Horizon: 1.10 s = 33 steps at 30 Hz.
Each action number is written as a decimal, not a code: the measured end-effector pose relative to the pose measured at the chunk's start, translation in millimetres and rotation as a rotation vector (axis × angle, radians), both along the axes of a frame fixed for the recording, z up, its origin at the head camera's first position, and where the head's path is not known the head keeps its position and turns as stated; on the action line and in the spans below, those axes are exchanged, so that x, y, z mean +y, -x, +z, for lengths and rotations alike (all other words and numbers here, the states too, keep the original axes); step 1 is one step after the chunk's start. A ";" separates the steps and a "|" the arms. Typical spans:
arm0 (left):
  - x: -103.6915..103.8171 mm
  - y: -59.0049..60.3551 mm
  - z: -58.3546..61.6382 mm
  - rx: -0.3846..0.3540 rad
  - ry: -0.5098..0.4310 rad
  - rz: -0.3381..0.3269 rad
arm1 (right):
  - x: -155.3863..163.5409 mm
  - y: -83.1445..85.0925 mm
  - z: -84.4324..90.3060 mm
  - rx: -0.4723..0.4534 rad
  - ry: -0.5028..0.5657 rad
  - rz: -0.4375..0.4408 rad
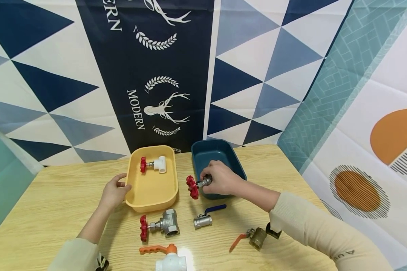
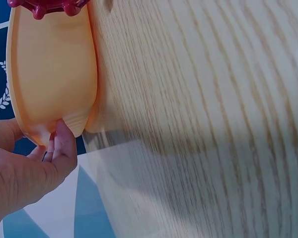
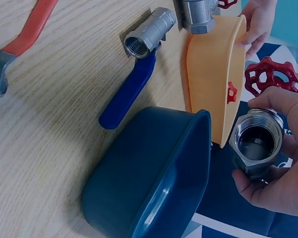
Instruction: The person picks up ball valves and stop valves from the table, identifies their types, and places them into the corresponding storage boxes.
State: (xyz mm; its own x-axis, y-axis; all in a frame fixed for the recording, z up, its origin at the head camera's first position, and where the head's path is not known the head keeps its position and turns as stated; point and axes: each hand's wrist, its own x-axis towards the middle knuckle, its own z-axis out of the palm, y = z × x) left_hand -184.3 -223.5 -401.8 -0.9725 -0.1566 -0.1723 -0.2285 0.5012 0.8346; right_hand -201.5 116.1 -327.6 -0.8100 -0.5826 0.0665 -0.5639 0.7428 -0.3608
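Note:
My right hand holds a metal gate valve with a red handwheel over the near part of the dark blue bin. In the right wrist view the threaded opening of that valve faces the camera, with thumb and fingers round its body. At the left side of the yellow bin, my left hand grips the rim, fingertips inside the wall. Within the yellow bin lies a white plastic valve with a red handwheel.
Nearer on the wooden table lie a metal gate valve, a ball valve with a blue lever, a brass ball valve with a red-orange lever, and a white ball valve with an orange handle. Patterned cloth hangs behind the bins.

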 end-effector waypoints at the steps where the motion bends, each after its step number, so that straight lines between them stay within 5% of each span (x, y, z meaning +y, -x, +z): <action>1: 0.1 0.1 0.0 0.000 -0.002 0.001 | -0.6 0.4 0.0 0.001 -0.002 0.001; 20: 3.4 -1.9 0.1 0.003 0.024 0.017 | -17.0 9.0 3.5 0.028 -0.031 0.027; 33: 4.0 -1.9 -1.8 0.017 0.059 0.026 | -33.4 17.1 3.7 -0.026 -0.056 -0.034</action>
State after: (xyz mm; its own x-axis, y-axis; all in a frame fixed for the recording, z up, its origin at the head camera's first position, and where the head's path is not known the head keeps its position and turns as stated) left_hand -182.3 -219.6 -403.6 -0.9708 -0.1911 -0.1449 -0.2277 0.5441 0.8076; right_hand -218.6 82.7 -323.9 -0.8306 -0.5568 0.0132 -0.5288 0.7810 -0.3322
